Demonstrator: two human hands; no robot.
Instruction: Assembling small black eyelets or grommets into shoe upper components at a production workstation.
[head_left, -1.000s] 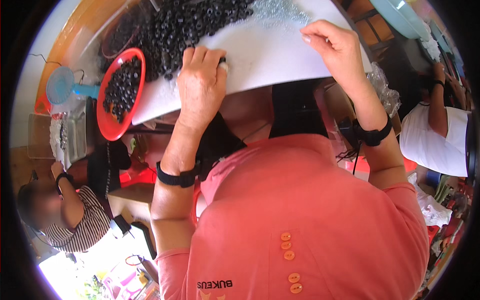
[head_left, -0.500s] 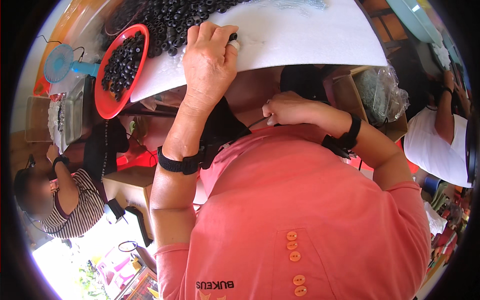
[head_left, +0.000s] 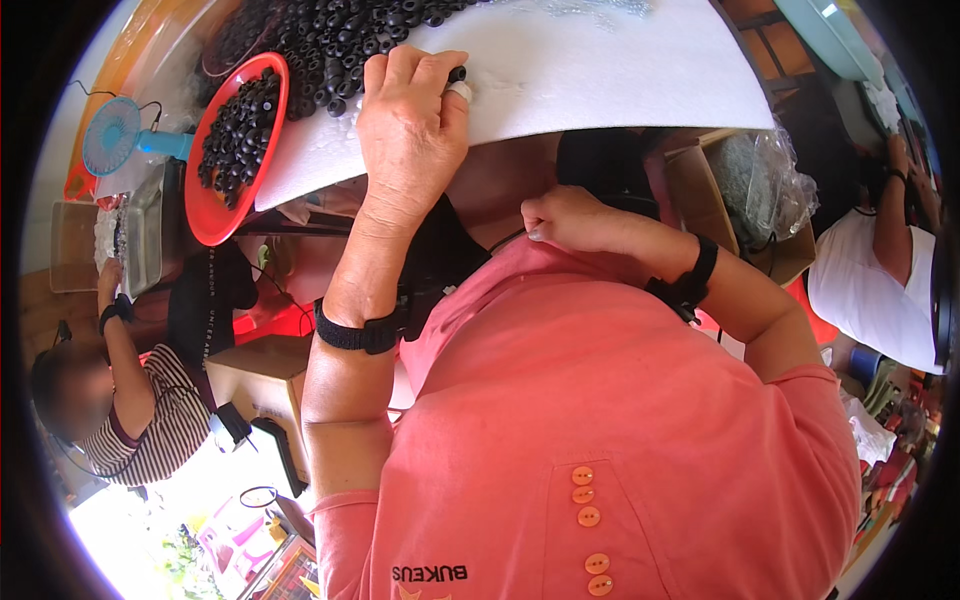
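Observation:
At the near edge of the white table sheet (head_left: 620, 75), my left hand (head_left: 412, 135) pinches a small black bead-like piece (head_left: 457, 74) between thumb and forefinger. White wrapping (head_left: 461, 90) covers the tip of that thumb. Just beyond lies a heap of similar black pieces (head_left: 345, 40), several with visible holes. Left of the hand, a red plate (head_left: 280, 100) full of them tilts at the sheet's edge. My right hand (head_left: 568, 218) is closed below the table, by the raised hem of my coral shirt (head_left: 560, 262); what its fingers hold is hidden.
Beside the red plate stand a small blue fan (head_left: 115, 135) and a clear tray (head_left: 147, 240). At right below the table is a cardboard box (head_left: 700, 190) with a plastic bag (head_left: 755, 185). A person in stripes (head_left: 150, 425) sits left; another in white (head_left: 875, 285) is at right.
My right hand has curled tighter, and the shirt hem beside it has risen. My left hand keeps its pinch, shifted slightly left in view. The striped person's hand has moved up to the tray.

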